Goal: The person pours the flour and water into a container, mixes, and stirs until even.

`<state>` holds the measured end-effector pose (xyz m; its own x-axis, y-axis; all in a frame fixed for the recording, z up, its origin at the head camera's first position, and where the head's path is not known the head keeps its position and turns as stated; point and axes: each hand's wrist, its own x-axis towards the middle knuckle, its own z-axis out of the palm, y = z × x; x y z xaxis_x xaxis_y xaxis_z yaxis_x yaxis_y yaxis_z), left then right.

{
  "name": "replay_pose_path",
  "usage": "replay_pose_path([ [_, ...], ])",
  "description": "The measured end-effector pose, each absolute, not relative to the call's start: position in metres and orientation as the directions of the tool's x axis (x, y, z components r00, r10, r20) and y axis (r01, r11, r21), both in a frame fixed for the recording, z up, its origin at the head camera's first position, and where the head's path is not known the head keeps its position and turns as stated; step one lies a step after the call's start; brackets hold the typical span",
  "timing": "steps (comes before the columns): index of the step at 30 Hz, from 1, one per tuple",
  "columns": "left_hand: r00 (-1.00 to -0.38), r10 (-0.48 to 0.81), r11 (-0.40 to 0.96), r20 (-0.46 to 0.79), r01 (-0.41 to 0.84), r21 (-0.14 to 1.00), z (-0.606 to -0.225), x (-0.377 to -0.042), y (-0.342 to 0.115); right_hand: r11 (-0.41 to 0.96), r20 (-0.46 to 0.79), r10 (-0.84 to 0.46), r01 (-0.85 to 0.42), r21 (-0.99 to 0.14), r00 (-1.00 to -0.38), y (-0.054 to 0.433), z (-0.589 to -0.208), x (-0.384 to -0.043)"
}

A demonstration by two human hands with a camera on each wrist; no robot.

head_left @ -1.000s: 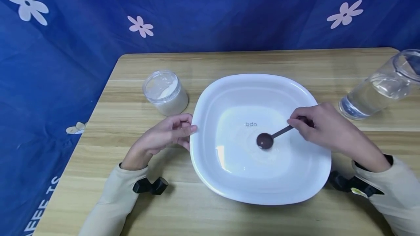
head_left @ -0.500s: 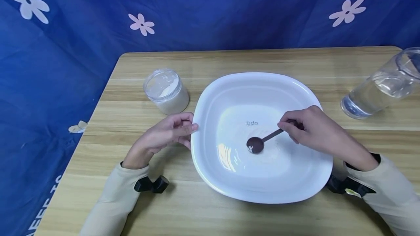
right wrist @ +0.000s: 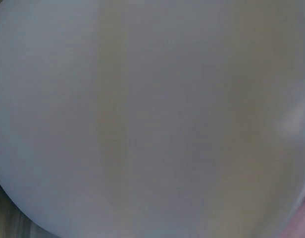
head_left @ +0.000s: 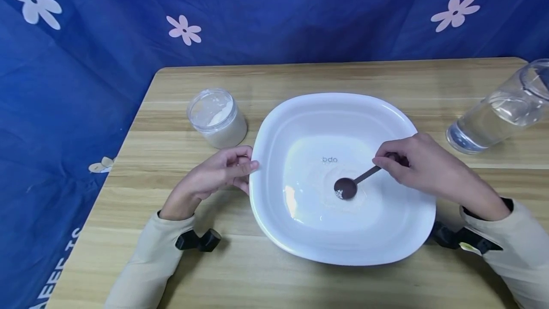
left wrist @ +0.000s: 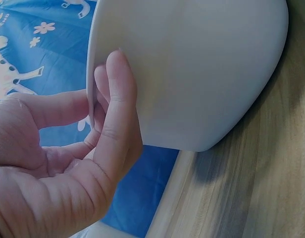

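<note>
A white squarish dish (head_left: 274,123) sits in the middle of the wooden table (head_left: 300,80). My right hand (head_left: 413,163) pinches the handle of a small brown spoon (head_left: 351,184), whose bowl rests in the thin clear liquid and white grains at the dish's centre. At the dish's left rim my left hand (head_left: 223,170) holds on, thumb and fingertips against the edge. The left wrist view shows those fingers (left wrist: 115,104) pressed on the dish's outer wall (left wrist: 207,69). The right wrist view is filled by the blurred white dish (right wrist: 142,119).
A clear jar of white powder (head_left: 217,118) stands uncovered just left of the dish. A clear pitcher of water (head_left: 502,113) stands at the right table edge. Blue flowered cloth (head_left: 274,13) hangs behind and left of the table.
The spoon's bowl swept left across the dish bottom and then back to the right. The left hand stayed on the rim.
</note>
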<state>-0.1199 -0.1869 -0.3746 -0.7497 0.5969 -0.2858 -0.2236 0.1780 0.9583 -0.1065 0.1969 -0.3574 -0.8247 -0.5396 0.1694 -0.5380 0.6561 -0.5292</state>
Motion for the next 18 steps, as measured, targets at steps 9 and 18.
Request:
replay_pose_path([
  [9, -0.756, 0.59, 0.164, -0.285, -0.233, 0.958, -0.3756, -0.1203, -0.1868, 0.65, 0.209, -0.547, -0.569, -0.504, -0.811, 0.1963, -0.3577, -0.107],
  [18, -0.75, 0.604, 0.151, -0.269, -0.224, 0.963, -0.3753, -0.1213, -0.1874, 0.576, 0.225, -0.594, -0.604, -0.551, -0.773, 0.1901, -0.3619, -0.1048],
])
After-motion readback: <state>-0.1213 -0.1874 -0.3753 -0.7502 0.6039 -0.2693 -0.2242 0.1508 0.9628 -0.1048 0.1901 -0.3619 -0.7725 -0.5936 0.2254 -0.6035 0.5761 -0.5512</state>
